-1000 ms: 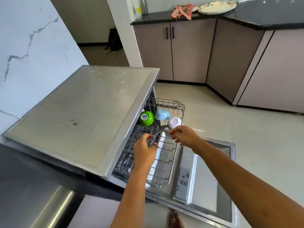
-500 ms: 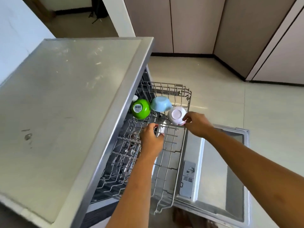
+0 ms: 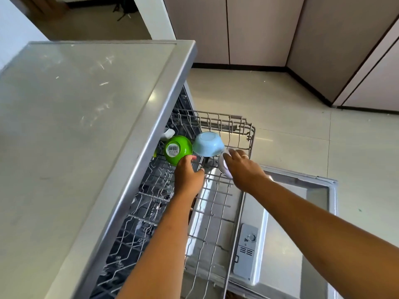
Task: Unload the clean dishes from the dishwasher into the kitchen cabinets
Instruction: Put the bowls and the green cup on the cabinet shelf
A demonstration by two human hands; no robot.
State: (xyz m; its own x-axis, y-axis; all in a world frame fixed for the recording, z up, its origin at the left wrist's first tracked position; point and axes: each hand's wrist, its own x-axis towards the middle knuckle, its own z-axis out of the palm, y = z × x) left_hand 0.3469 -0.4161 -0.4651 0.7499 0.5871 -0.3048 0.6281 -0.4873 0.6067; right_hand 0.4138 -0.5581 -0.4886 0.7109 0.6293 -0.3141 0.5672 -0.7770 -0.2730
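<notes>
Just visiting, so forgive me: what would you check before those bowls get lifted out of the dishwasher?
1. Rack pulled out: ok.
2. Door down flat: ok.
3. Right hand grips white bowl: ok.
4. Left hand has hold of green bowl: cannot tell; its fingertips are at the bowl's edge.
5. Cabinets open to take the bowls: not ok; those in view are shut.

One green bowl, upturned, barcode sticker on its base, at the far end of the pulled-out wire rack. One light blue bowl, upturned and tilted, just beside it. One pale bowl, possibly white or lilac, gripped by the right hand.
</notes>
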